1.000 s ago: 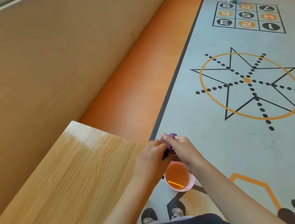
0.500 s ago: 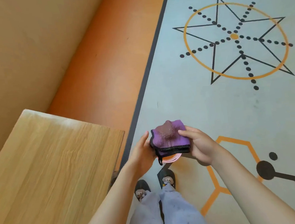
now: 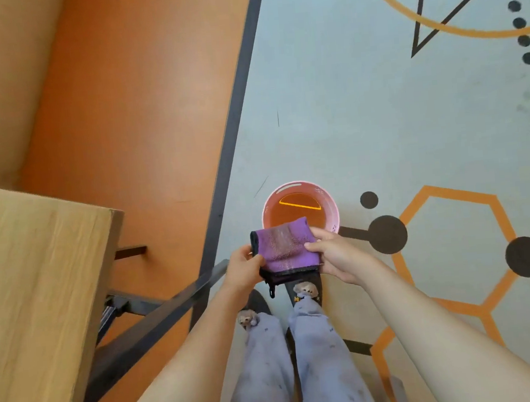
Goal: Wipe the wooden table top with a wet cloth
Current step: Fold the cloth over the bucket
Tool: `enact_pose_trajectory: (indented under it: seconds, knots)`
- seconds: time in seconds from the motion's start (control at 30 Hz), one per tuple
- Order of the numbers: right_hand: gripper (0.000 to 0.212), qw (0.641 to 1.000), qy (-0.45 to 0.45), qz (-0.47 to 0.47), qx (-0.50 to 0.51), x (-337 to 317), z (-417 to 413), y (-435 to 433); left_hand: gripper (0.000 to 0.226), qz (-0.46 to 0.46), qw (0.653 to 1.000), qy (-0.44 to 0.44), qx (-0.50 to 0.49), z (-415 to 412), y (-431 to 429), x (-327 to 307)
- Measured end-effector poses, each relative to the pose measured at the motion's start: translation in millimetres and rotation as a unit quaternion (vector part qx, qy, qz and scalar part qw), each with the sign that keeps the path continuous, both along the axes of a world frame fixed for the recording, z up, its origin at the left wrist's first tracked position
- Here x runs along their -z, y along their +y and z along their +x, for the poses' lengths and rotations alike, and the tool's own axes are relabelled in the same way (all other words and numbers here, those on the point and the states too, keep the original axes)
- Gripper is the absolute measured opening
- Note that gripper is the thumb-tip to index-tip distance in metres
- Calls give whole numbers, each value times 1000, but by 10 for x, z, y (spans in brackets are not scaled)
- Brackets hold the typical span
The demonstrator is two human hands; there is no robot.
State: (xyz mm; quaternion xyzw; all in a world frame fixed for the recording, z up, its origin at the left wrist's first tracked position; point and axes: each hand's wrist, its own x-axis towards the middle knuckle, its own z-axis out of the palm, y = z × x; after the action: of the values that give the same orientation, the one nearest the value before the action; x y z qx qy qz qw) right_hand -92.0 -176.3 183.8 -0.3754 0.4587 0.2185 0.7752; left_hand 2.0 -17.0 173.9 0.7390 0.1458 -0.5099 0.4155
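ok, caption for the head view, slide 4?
Both hands, left and right, hold a folded purple cloth above a pink basin.

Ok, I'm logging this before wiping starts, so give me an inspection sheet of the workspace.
Surface: wooden table at left, bare, nothing on the part in view.
Job's things: purple cloth, folded, held over the floor beside the table; pink basin on the floor, liquid inside.
Clutter: nothing seen.
Grippers: left hand and right hand both grip the cloth.
Cables: nothing seen.
Surroundings: patterned floor mat, orange floor.
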Motion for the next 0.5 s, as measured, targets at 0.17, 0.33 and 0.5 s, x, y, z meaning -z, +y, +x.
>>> enact_pose_trajectory:
  seconds: [0.17,0.33,0.5]
  knots:
    - [40,998,16,-54,-27,883,38,36,25,18,998,14,-52,-15,-5,841]
    - [36,985,0,-145,-95,1706,209,172,29,21,993,23,-115,2,62,1468]
    - [27,982,-38,-171,-74,2281,414,305,30,15,991,12,-135,192,224,2044]
